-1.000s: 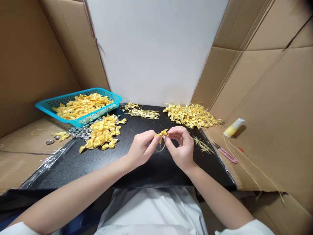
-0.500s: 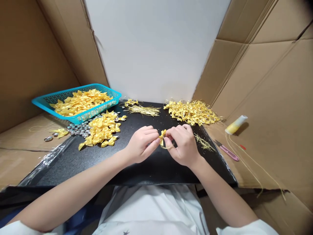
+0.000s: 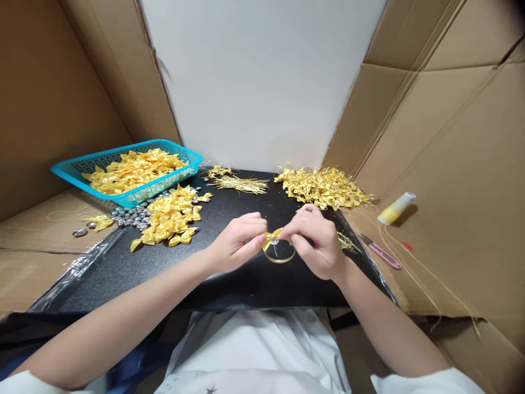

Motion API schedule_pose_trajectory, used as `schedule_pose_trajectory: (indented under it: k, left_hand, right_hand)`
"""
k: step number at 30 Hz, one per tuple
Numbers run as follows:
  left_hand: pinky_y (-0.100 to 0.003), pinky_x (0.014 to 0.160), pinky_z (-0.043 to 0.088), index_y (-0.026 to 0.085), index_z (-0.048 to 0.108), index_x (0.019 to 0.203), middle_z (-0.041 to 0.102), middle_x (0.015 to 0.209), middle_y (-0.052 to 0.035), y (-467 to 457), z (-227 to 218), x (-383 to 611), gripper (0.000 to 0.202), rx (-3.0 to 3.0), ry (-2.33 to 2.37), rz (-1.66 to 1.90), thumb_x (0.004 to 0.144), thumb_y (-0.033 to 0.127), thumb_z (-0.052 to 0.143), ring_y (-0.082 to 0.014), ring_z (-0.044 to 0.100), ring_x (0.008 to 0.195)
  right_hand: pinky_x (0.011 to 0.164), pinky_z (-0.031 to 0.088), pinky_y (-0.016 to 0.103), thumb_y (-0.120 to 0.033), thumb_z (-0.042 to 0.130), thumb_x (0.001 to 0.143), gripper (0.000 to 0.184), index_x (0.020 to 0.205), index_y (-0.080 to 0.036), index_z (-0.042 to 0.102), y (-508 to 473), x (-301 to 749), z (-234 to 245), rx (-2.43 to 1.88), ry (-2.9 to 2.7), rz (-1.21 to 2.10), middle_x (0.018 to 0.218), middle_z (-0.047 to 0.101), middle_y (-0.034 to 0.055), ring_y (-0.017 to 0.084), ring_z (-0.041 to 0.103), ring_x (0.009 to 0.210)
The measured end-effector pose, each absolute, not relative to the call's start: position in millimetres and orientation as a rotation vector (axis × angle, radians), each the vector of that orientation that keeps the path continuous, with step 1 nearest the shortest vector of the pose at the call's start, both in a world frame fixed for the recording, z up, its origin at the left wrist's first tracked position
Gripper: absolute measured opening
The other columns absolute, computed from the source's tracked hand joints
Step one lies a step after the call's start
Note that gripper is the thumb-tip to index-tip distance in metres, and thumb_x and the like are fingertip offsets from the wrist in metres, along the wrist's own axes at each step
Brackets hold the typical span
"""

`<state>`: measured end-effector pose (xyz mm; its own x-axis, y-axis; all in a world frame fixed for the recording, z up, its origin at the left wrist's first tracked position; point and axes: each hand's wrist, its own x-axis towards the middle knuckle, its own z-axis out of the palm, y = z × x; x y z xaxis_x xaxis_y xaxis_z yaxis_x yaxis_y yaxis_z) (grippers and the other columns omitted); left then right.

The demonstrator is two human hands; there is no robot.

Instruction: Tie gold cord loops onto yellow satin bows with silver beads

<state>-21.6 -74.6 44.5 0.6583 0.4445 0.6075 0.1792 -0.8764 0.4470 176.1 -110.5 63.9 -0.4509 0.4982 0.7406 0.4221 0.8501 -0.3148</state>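
My left hand (image 3: 241, 242) pinches the left side of a yellow ribbon bow (image 3: 268, 239) between thumb and fingers, above the black table. A shiny silver bead (image 3: 274, 240) shows at the bow's centre. Below it, a gold cord (image 3: 280, 261) hangs in a rounded loop between the hands. Closed at the bow's right side, my right hand (image 3: 314, 241) has the cord running up into its fingertips. Those fingertips partly hide the bow's right end, so whether they also grip the ribbon is unclear.
Left are a blue basket (image 3: 158, 191) of yellow bows, a bow pile (image 3: 174, 216) and silver beads (image 3: 130, 218). Behind lie cut gold cords (image 3: 241, 185) and finished bows (image 3: 324, 187). A cord spool (image 3: 397, 208) and pink snips (image 3: 385, 256) lie right, beside cardboard walls (image 3: 451, 164).
My right hand has moved slightly right, away from my left. The cord loop below the bow is now larger and rounder, and the silver bead has come into view.
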Motion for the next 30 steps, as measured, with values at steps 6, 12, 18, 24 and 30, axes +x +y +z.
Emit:
schedule_pose_trajectory:
  k: [6,12,18,24,30]
  left_hand:
    - [-0.032,0.06,0.033,0.02,0.036,0.06,0.041,0.054,0.0005,-73.0,43.5,-22.0,0.045,2.603,0.464,1.071,0.1,0.039,0.027,-0.0151,0.033,0.056]
    - [-0.031,0.059,0.031,0.02,0.036,0.062,0.041,0.056,0.0009,-70.9,41.5,-21.5,0.037,2.697,0.415,1.064,0.098,0.028,0.031,-0.0149,0.033,0.056]
    - [-0.032,0.06,0.032,0.02,0.039,0.061,0.044,0.057,-0.0007,-69.7,41.4,-22.5,0.034,2.793,0.481,0.988,0.094,0.024,0.034,-0.0158,0.035,0.058]
    - [-0.032,0.059,0.029,0.02,0.036,0.06,0.044,0.056,0.0001,-68.2,43.2,-24.2,0.028,2.891,0.512,1.103,0.088,0.016,0.04,-0.0157,0.033,0.058]
    - [-0.031,0.058,0.029,0.021,0.033,0.06,0.042,0.055,0.0012,-69.7,44.3,-23.4,0.028,2.896,0.491,1.158,0.086,0.012,0.042,-0.0153,0.032,0.058]
  right_hand:
    - [0.079,0.034,0.033,-0.02,0.058,0.076,0.006,0.081,-0.021,0.056,-105.5,176.3,59.9,-0.842,-2.202,0.032,0.069,0.06,-0.003,0.014,0.051,0.065]
    - [0.086,0.03,0.037,-0.025,0.053,0.084,0.007,0.08,-0.02,0.055,-102.5,175.6,58.4,-0.883,-2.317,-0.156,0.07,0.063,-0.0012,0.015,0.051,0.068]
    - [0.083,0.029,0.036,-0.02,0.046,0.086,0.016,0.072,-0.02,0.054,-100.4,171.4,58.5,-0.836,-2.391,-0.226,0.065,0.063,-0.0015,0.014,0.048,0.063]
    - [0.072,0.031,0.032,-0.015,0.046,0.08,0.017,0.064,-0.02,0.049,-98.1,170.1,55.8,-0.733,-2.292,-0.207,0.055,0.053,-0.0039,0.011,0.042,0.054]
    - [0.067,0.03,0.031,-0.013,0.046,0.079,0.018,0.062,-0.019,0.047,-98.0,169.9,52.7,-0.691,-2.211,-0.296,0.053,0.048,-0.0047,0.01,0.037,0.052]
